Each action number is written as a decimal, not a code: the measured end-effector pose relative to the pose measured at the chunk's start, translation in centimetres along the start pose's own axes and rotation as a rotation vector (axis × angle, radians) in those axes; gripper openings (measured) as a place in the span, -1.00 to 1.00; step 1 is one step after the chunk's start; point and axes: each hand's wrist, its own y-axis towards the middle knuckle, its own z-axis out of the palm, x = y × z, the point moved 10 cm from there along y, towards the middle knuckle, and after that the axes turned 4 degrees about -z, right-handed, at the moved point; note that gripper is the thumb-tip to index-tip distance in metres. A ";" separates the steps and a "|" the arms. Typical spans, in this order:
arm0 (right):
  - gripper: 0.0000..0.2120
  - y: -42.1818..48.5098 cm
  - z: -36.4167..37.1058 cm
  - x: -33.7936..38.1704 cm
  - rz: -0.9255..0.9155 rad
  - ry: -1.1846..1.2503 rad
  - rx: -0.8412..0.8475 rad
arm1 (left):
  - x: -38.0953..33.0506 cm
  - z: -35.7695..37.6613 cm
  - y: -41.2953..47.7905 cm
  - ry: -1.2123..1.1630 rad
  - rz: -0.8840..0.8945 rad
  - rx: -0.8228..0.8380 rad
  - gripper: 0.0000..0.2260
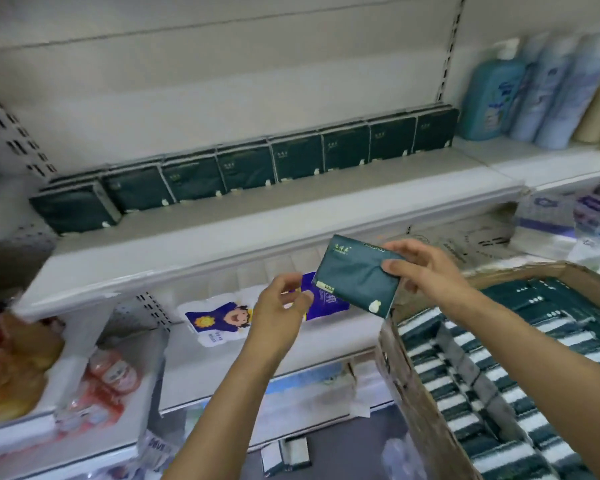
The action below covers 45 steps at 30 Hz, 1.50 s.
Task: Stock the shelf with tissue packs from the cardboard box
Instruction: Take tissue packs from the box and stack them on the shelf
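My right hand (426,268) grips a dark green tissue pack (352,275) by its right end, in the air in front of the white shelf (264,220). Just left of the pack, my left hand (284,303) hovers with loosely curled fingers, holding nothing. A row of several matching green packs (243,168) stands along the back of the shelf. At the lower right sits the open cardboard box (416,403), filled with several green and white packs (520,358).
Blue and pale bottles (534,91) stand on the shelf section to the right. Below the shelf lie white and purple paper-roll packages (222,320). Red and orange packaged goods (25,368) fill the lower left. A small pack (284,455) lies on the floor.
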 end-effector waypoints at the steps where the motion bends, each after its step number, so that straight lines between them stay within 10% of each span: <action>1: -0.78 0.7 1.6 1.0 -0.018 0.003 0.020 | -0.4 -1.9 0.5 -0.014 0.004 -0.026 -0.81; 14: -0.64 9.7 24.6 11.2 -0.302 -0.083 0.126 | -2.0 -28.3 4.1 -0.099 0.134 -0.522 -0.71; 23: -0.69 14.0 38.6 11.8 -0.368 -0.201 0.166 | 1.8 -38.5 8.5 -0.097 -0.028 -0.554 -0.56; 45: -0.73 21.5 39.2 13.0 -0.505 -0.519 -0.125 | 1.3 -41.7 17.6 -0.077 -0.043 -0.518 -0.40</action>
